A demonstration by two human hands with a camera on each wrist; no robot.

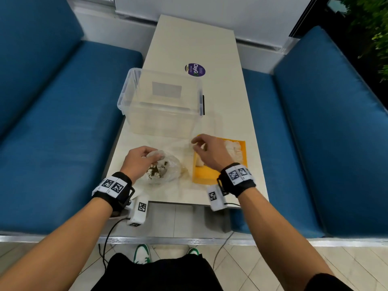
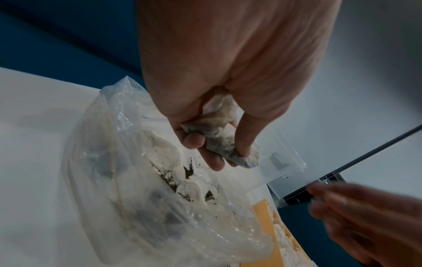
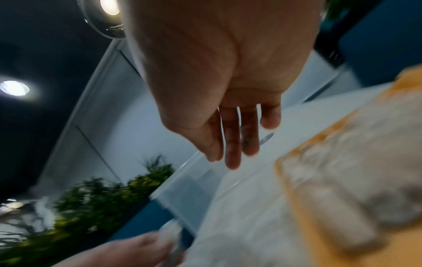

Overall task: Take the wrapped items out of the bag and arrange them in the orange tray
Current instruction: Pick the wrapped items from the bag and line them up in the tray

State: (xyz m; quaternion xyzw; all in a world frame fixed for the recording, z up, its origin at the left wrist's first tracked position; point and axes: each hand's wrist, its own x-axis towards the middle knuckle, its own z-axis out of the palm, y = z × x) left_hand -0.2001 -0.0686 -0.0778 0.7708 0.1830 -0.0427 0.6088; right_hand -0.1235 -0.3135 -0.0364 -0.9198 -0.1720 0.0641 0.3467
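Tabletop bag point(image 1: 168, 166) between hands

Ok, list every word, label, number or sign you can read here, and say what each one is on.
"ClayG": on the round purple sticker on the white table; its last character and the small print are too blurred to read.
Pale label on the clear plastic box: no legible text.
Wristband markers: black-and-white square codes only; the tiny characters beside them are unreadable.

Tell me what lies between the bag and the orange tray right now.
Only a narrow strip of bare table lies between the bag and the orange tray, seen in the head view.
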